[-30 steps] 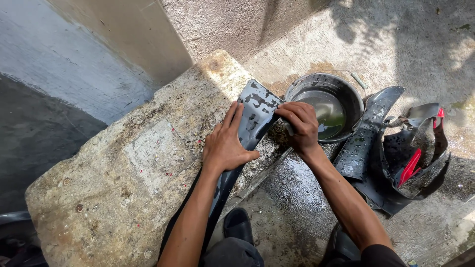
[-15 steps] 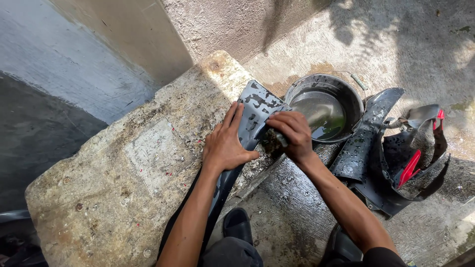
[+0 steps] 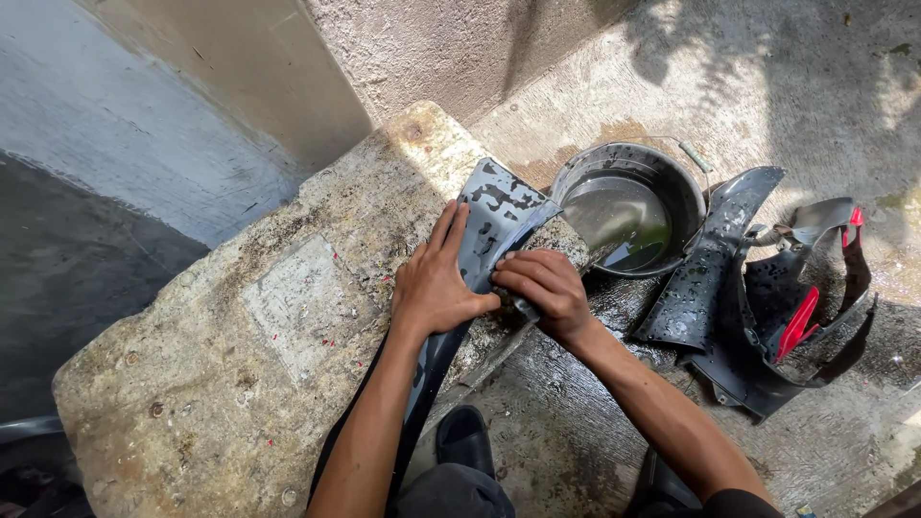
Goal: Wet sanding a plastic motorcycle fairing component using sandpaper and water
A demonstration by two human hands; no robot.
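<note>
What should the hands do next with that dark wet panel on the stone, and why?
Probably rub the right hand farther up the dark panel. The left hand pins it flat on the stone slab, and patchy blotches show near its upper end, beside the water bucket.

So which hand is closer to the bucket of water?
Right. The right hand rubs the dark panel just beside the bucket; the left hand presses the panel further away.
</note>
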